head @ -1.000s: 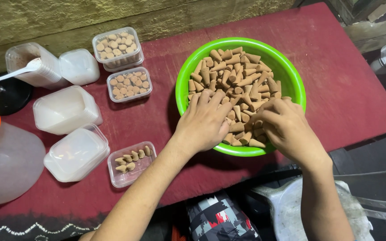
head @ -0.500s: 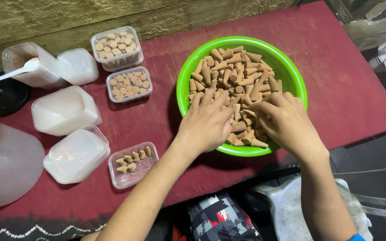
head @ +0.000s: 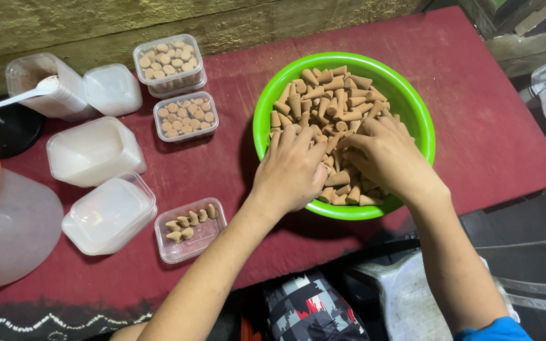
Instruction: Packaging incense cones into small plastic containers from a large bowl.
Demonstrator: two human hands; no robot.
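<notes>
A bright green bowl (head: 412, 107) heaped with brown incense cones (head: 323, 98) stands on a dark red table top (head: 475, 132). Both my hands rest palm down on the cones in the near half of the bowl. My left hand (head: 292, 167) has its fingers spread over the heap. My right hand (head: 383, 158) lies beside it with fingertips curled into the cones, pinching at some. Whether either hand has cones enclosed is hidden under the fingers.
A small clear tub (head: 189, 228) with several cones sits near the front edge. Two filled tubs (head: 170, 63) (head: 186, 116) stand at the back. Stacks of empty tubs and lids (head: 93, 150), a tub with a white spoon (head: 40, 85) and a large plastic jug (head: 4, 227) occupy the left.
Both hands have shifted slightly further into the bowl over the cones, with the right fingertips curling inward. Everything else on the table stays put.
</notes>
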